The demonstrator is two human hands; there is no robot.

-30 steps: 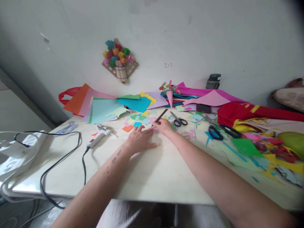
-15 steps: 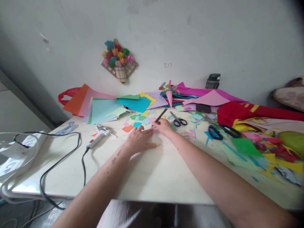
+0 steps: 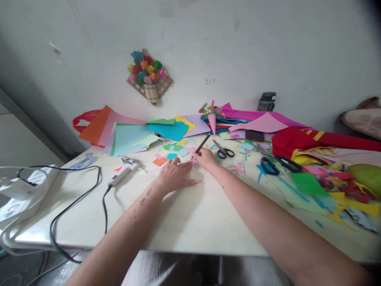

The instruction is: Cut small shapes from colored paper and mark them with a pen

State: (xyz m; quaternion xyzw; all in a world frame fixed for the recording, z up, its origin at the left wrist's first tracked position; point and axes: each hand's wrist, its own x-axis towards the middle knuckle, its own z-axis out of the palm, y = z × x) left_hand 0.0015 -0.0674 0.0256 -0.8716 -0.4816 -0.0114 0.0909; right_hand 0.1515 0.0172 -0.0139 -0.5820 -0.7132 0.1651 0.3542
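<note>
My right hand [image 3: 205, 159] is closed around a black pencil [image 3: 203, 143], which slants up and away from the fingers. Its lower end meets a small pink piece of paper [image 3: 194, 162] on the table. My left hand [image 3: 174, 174] lies open on the tabletop, fingertips resting at the left edge of that pink piece and thumb spread to the right. My fingers partly cover the paper. Just beyond both hands are several small coloured paper pieces [image 3: 172, 147]. Black-handled scissors [image 3: 225, 152] lie right of my right hand.
Left of my hands sits a white glue gun [image 3: 123, 174], its black cord running toward a power strip [image 3: 29, 198]. Coloured sheets [image 3: 131, 139] and a paper bouquet [image 3: 212, 119] stand at the back. Blue-handled scissors [image 3: 269, 166] and paper scraps [image 3: 336, 182] cover the right side.
The pencil and my right fingers have shifted very slightly. My left hand stays in place.
</note>
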